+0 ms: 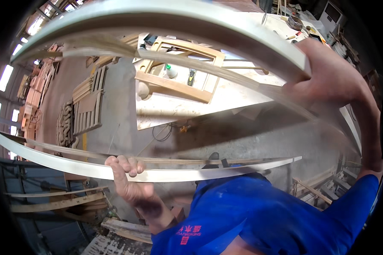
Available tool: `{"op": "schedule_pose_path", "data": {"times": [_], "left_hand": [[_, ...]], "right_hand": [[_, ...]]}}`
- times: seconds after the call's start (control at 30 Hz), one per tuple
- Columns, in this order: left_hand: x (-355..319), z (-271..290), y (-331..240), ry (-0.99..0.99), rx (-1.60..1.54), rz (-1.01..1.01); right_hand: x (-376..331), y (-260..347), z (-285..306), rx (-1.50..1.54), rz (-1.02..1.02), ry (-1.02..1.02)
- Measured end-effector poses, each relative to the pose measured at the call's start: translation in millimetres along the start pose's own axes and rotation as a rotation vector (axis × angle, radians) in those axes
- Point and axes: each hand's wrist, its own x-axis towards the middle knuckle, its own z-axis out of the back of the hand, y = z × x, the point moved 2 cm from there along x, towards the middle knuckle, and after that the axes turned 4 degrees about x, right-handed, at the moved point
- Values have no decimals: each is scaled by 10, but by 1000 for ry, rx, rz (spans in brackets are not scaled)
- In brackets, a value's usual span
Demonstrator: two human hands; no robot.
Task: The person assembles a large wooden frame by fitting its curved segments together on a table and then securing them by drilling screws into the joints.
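My left hand [132, 180] is closed around a long pale wooden strip [191, 174], its fingers hooked over the far edge, close in front of my blue shirt. Farther out, my right hand [327, 80] grips the right end of a thick pale board [191, 10], somewhat blurred. Below that board runs a thinner brown wooden strip [174, 60], passing by my right hand. Whether these lengths are joined as one frame I cannot tell. Beyond them, on a pale workbench [161, 117], lie a wooden frame [170, 85], a green-capped white bottle [171, 73] and a yellow-and-black tool [191, 77].
Stacked wooden slats [87, 102] and reddish timber [34, 102] stand along the left. A dark cable [162, 132] lies on the floor below the bench. Curved boards [57, 206] sit at lower left, and more timber [315, 191] is at lower right.
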Motion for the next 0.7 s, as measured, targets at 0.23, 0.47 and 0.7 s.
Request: {"op": "schedule_pose_path", "data": {"times": [0.23,0.47,0.7], "left_hand": [[-47,270,34,-235,18,-33],[-136,1059,432,-308,214,-63],[-325,1633,845,-515,365,-21]], "right_hand": [[296,154,-228,-151,-54,387],[608,-642,-1289,-331,139,582],[435,-1482,-2270,-298,220,560]]}}
